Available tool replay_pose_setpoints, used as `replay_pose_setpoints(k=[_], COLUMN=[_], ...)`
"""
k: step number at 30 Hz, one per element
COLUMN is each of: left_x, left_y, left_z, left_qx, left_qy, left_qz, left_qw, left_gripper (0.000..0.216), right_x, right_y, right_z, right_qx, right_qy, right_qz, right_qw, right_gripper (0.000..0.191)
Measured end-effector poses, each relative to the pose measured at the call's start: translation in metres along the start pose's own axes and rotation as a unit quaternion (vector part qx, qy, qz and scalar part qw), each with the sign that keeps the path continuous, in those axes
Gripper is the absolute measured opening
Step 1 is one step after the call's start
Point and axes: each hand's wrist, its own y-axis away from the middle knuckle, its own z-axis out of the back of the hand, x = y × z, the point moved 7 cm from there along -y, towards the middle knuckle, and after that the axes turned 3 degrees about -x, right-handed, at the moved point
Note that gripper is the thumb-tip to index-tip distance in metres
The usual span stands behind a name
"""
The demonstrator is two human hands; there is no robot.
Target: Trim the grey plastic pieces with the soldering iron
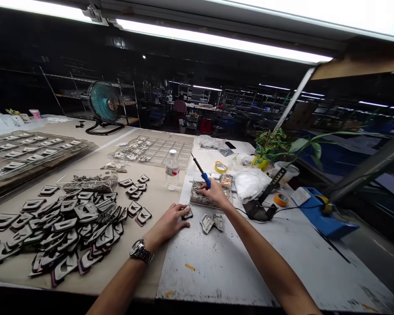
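Note:
My right hand point(216, 192) grips a soldering iron point(202, 171) by its blue handle, the tip pointing up and away. Its fingertips reach into a clear plastic box point(205, 202) of small parts; whether they pinch one is hidden. On the white tabletop's left edge, my left hand point(168, 223), with a watch on the wrist, holds a small dark-edged grey frame piece point(187, 213) between fingers and thumb. Two grey metal pieces point(206, 223) lie between my arms. Left of my left hand spreads a large heap of similar frame pieces point(75, 223).
A water bottle point(172, 170) stands upright ahead. Behind it lies a gridded tray point(164, 151). To the right are a black stand point(261, 210), orange tape point(281, 200), a blue tape dispenser point(328, 214) and a plant point(272, 144). A fan point(104, 105) stands at back left.

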Motion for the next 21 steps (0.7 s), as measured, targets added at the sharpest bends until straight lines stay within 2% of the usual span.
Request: replay_pose_setpoints(k=[5,9,14,17,21], left_x=[-0.009,-0.012,-0.017,-0.026,-0.036], left_y=[0.004,0.003,-0.005,-0.008,-0.011], left_z=[0.0,0.002,0.006,0.0,-0.022], left_qx=[0.012,0.026,0.076,0.12,0.176], left_qy=[-0.024,-0.039,-0.101,-0.213,-0.345], left_qz=[-0.021,-0.033,-0.063,-0.095,-0.138], left_qw=[0.999,0.998,0.99,0.965,0.912], left_gripper=[0.055,0.072,0.071,0.075,0.074], right_x=[-0.002,-0.015,-0.029,-0.034,-0.039], right_y=[0.006,0.026,0.057,0.07,0.081], right_z=[0.016,0.05,0.083,0.087,0.082], right_qx=[-0.046,-0.085,-0.112,-0.112,-0.11], right_qy=[-0.056,-0.141,-0.228,-0.271,-0.318], right_qz=[0.012,0.001,-0.013,-0.011,-0.011], right_qw=[0.997,0.986,0.967,0.956,0.942], right_gripper=[0.031,0.051,0.069,0.069,0.065])
